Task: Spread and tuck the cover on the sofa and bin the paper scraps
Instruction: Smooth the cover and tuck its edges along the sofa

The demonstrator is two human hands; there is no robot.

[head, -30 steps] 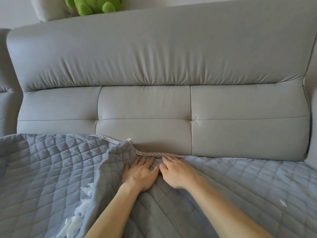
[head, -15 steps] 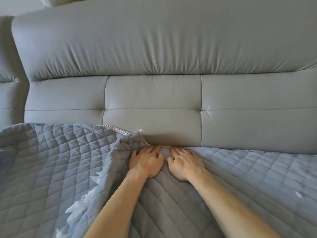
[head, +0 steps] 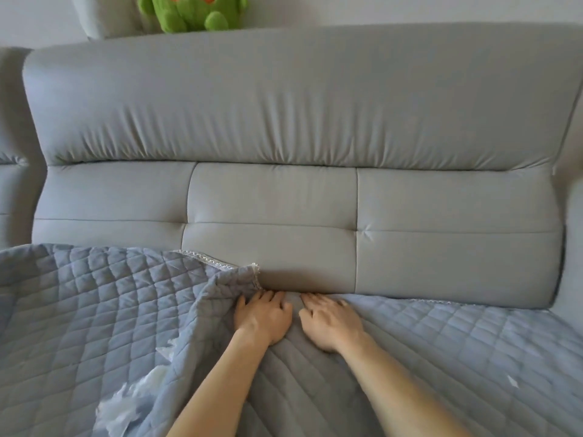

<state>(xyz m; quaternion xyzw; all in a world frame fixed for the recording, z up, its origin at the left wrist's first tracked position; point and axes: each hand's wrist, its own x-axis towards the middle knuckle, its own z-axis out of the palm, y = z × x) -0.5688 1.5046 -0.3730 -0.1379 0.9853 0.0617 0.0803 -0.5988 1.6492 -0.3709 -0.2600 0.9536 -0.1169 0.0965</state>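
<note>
Both hands lie palm down, side by side, on the quilted grey-blue cover [head: 94, 310]. Their fingers stretch forward and press its edge down into the crease at the foot of the sofa backrest [head: 284, 200]. The left hand [head: 263, 316] and the right hand [head: 331, 323] are just apart, thumbs toward each other, and neither pinches the cloth. To the left of the left hand the cover rises in a loose fold, with its lace trim [head: 205, 258] turned up and untucked. To the right of the right hand the cover lies flat against the backrest, the trim showing as a thin line. Beside the left forearm, below and left of the hands, white paper scraps [head: 132, 405] lie bunched at the fold. One small scrap [head: 512, 380] lies on the cover well to the right of the right forearm. Far beyond the hands, above the backrest, sits a green plush toy [head: 192, 14].
</note>
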